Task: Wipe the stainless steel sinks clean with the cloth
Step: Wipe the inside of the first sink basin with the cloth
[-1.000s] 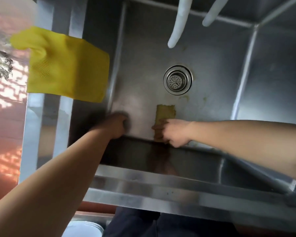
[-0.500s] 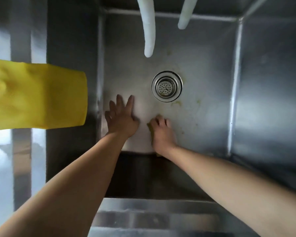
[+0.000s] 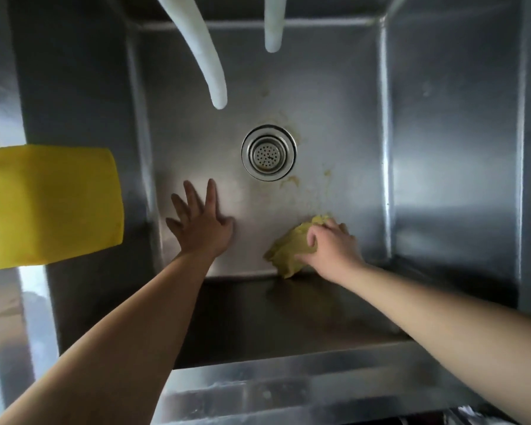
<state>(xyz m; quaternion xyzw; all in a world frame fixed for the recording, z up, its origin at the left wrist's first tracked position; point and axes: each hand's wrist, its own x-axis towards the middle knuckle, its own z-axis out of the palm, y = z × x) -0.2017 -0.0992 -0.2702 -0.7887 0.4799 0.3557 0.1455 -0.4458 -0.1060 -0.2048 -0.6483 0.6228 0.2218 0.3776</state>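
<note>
Fingers [image 3: 331, 231] of the right hand [image 3: 331, 250] curl over a crumpled yellow-green cloth [image 3: 288, 256], gripping it against the floor of the stainless steel sink [image 3: 334, 102], near the front wall and right of centre; left hand [image 3: 201, 230] lies flat on the sink floor, fingers straight and spread, holding nothing; drain strainer [image 3: 269, 152] sits between and beyond both hands; yellowish stains [image 3: 292, 180] lie just beside it; two white hoses [image 3: 203, 53] hang above; a yellow glove [image 3: 48, 204] drapes over the left rim.
</note>
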